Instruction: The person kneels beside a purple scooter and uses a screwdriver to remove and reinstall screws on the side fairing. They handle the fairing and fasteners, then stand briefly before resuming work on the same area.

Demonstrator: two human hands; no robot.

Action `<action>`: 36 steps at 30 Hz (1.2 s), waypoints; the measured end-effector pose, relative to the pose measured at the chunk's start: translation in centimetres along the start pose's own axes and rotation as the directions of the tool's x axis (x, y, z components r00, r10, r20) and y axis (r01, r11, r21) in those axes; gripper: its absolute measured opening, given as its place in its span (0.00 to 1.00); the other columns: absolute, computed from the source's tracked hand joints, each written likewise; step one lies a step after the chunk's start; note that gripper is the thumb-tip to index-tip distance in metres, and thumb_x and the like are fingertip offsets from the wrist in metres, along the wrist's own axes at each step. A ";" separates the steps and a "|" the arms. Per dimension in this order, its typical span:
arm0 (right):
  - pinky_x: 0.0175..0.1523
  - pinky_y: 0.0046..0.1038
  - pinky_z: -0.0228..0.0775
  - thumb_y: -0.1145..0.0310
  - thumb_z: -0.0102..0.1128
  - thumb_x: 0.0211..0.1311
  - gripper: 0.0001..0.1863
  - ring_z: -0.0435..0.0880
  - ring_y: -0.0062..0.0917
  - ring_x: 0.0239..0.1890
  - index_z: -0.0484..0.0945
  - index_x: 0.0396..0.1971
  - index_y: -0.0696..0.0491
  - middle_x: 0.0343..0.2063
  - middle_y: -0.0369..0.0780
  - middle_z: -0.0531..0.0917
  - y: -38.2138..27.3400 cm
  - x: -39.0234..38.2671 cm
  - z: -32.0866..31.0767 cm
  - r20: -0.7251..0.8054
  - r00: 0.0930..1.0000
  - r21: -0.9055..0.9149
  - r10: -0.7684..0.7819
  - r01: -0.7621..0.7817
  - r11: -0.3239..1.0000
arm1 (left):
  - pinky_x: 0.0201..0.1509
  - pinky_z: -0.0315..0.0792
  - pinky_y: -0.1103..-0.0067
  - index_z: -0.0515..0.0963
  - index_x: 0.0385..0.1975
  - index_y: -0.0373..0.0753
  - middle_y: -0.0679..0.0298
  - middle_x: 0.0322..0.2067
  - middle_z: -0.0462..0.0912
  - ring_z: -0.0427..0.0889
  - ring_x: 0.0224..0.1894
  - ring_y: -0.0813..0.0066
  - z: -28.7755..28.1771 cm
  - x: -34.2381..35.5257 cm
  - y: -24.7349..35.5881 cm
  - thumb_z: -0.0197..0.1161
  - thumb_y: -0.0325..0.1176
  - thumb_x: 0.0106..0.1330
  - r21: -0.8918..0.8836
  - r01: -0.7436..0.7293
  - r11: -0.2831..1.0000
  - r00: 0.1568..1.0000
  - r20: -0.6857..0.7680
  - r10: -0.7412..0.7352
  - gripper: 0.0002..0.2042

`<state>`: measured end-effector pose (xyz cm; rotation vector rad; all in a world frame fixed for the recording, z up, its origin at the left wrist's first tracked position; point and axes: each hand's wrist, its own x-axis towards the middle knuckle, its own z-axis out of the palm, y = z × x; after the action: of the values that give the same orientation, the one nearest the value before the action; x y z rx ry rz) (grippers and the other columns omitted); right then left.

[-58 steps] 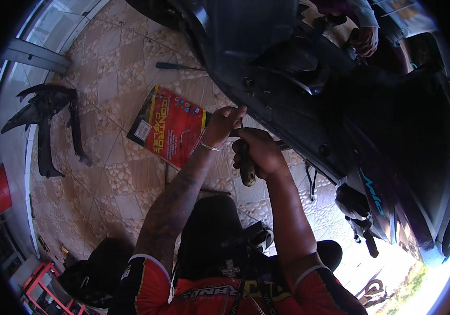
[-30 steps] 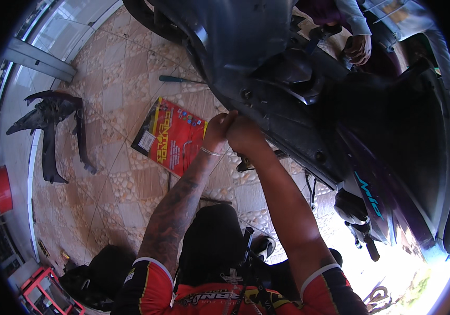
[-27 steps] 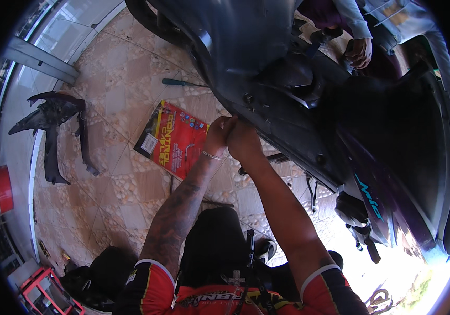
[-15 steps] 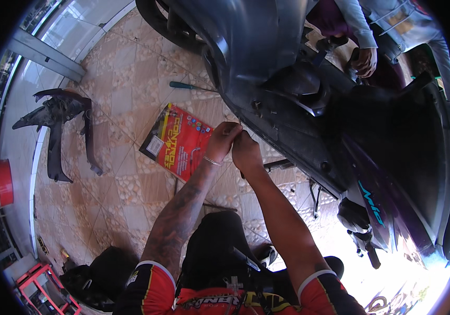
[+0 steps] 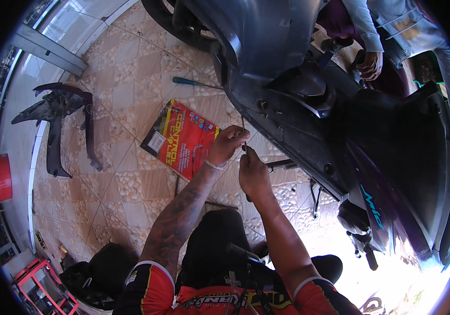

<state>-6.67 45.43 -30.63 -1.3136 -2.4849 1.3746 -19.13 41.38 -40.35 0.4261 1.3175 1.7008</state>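
Observation:
My left hand (image 5: 228, 145) is closed in a pinch beside the lower edge of a dark scooter (image 5: 288, 123), its fingertips at a thin metal shaft (image 5: 243, 124). Just below and to the right, my right hand (image 5: 254, 171) is wrapped round a slim tool in line with that shaft. A dark end of the tool shows under the right fist; its exact kind is hidden by the fingers. Beneath my left hand lies a red, yellow and black flat package (image 5: 183, 139) on the floor. A screwdriver with a teal handle (image 5: 184, 81) rests beyond it, its tip by the scooter.
A dark plastic fairing piece (image 5: 59, 123) lies on the patterned tile floor (image 5: 122, 152) at the left. Another person's hand (image 5: 370, 65) hangs at the scooter's far side. A red rack (image 5: 44, 289) and a black bag-like object (image 5: 99, 275) sit at lower left.
My right hand has drawn down and slightly right, away from my left hand, so more of the thin shaft shows between them. The left hand has dropped a little.

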 end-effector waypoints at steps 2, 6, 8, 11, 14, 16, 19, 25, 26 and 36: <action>0.47 0.51 0.71 0.61 0.43 0.72 0.19 0.80 0.58 0.44 0.72 0.55 0.55 0.37 0.60 0.81 0.0 0.0 0.3 0.017 1.000 0.013 0.026 -0.026 1.000 | 0.31 0.64 0.87 0.78 0.38 0.35 0.72 0.27 0.76 0.71 0.27 0.86 -0.3 -0.1 -0.3 0.64 0.38 0.68 -0.016 0.012 1.000 1.000 -0.020 -0.012 0.11; 0.48 0.53 0.71 0.60 0.42 0.74 0.18 0.80 0.58 0.44 0.72 0.55 0.53 0.38 0.59 0.82 0.6 1.5 2.3 -0.033 0.999 0.103 -0.021 0.024 0.994 | 0.34 0.66 0.86 0.79 0.39 0.35 0.70 0.28 0.78 0.73 0.30 0.85 -1.1 -0.2 -0.5 0.63 0.40 0.69 0.049 0.056 0.997 0.993 -0.104 -0.051 0.13; 0.47 0.53 0.70 0.60 0.41 0.74 0.17 0.80 0.58 0.43 0.71 0.54 0.52 0.38 0.59 0.82 0.9 2.3 3.8 -0.071 0.997 0.159 -0.033 0.044 0.986 | 0.37 0.68 0.85 0.79 0.39 0.34 0.70 0.29 0.78 0.74 0.31 0.85 -1.5 0.0 -0.3 0.63 0.42 0.69 0.110 0.043 0.993 0.992 -0.122 -0.029 0.14; 0.46 0.51 0.70 0.61 0.41 0.75 0.16 0.79 0.58 0.45 0.71 0.51 0.54 0.39 0.58 0.81 1.2 2.7 6.5 -0.111 0.994 0.256 0.023 0.006 0.967 | 0.41 0.69 0.84 0.80 0.39 0.34 0.69 0.29 0.79 0.75 0.33 0.83 -2.2 0.5 -0.2 0.63 0.43 0.70 0.168 -0.023 0.985 0.991 -0.126 0.045 0.15; 0.49 0.51 0.69 0.63 0.44 0.73 0.16 0.77 0.58 0.49 0.70 0.52 0.55 0.45 0.59 0.80 1.6 3.1 9.0 -0.169 0.986 0.329 0.012 0.045 0.943 | 0.43 0.69 0.83 0.80 0.38 0.34 0.69 0.29 0.79 0.75 0.33 0.82 -2.7 0.6 -0.4 0.63 0.42 0.70 0.200 -0.016 0.980 0.990 -0.134 0.044 0.15; 0.50 0.49 0.68 0.63 0.47 0.71 0.16 0.76 0.57 0.51 0.70 0.52 0.56 0.46 0.59 0.79 2.0 3.6 10.4 -0.212 0.977 0.386 0.002 0.082 0.919 | 0.42 0.69 0.84 0.81 0.38 0.34 0.69 0.28 0.79 0.75 0.33 0.83 -2.8 0.4 -0.5 0.63 0.42 0.69 0.224 0.011 0.974 0.987 -0.158 0.025 0.14; 0.51 0.48 0.68 0.64 0.51 0.68 0.17 0.76 0.56 0.51 0.70 0.52 0.56 0.45 0.57 0.79 2.8 4.3 11.6 -0.189 0.981 0.488 -0.037 0.127 0.863 | 0.41 0.69 0.83 0.82 0.38 0.33 0.69 0.29 0.81 0.75 0.33 0.83 -2.8 0.5 -0.6 0.64 0.41 0.68 0.208 -0.032 0.978 0.983 -0.169 0.068 0.14; 0.52 0.43 0.70 0.60 0.55 0.67 0.22 0.81 0.47 0.52 0.67 0.57 0.52 0.48 0.49 0.82 3.1 5.2 11.7 -0.240 0.971 0.385 -0.024 0.117 0.916 | 0.40 0.70 0.83 0.82 0.38 0.33 0.68 0.28 0.82 0.76 0.33 0.85 -3.0 1.2 -1.3 0.64 0.39 0.69 0.345 -0.002 0.939 0.973 -0.217 0.082 0.13; 0.51 0.44 0.70 0.59 0.56 0.66 0.22 0.80 0.49 0.51 0.67 0.57 0.51 0.47 0.50 0.82 3.0 5.3 11.5 -0.196 0.981 0.355 0.003 0.069 0.932 | 0.39 0.70 0.83 0.82 0.38 0.33 0.69 0.28 0.82 0.76 0.33 0.85 -3.1 1.4 -1.4 0.64 0.39 0.69 0.351 -0.036 0.936 0.969 -0.218 0.119 0.13; 0.49 0.47 0.71 0.59 0.60 0.62 0.24 0.79 0.55 0.50 0.68 0.55 0.50 0.42 0.53 0.83 3.5 7.2 11.9 -0.158 0.986 0.362 -0.047 0.102 0.927 | 0.42 0.73 0.81 0.82 0.39 0.32 0.61 0.32 0.86 0.81 0.36 0.79 -3.4 1.8 -1.2 0.64 0.38 0.68 0.354 -0.084 0.931 0.960 -0.222 0.171 0.13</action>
<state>-13.54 42.90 -42.99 -1.1766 -2.0289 1.5660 -22.02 40.88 -43.12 0.5195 1.8190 1.6732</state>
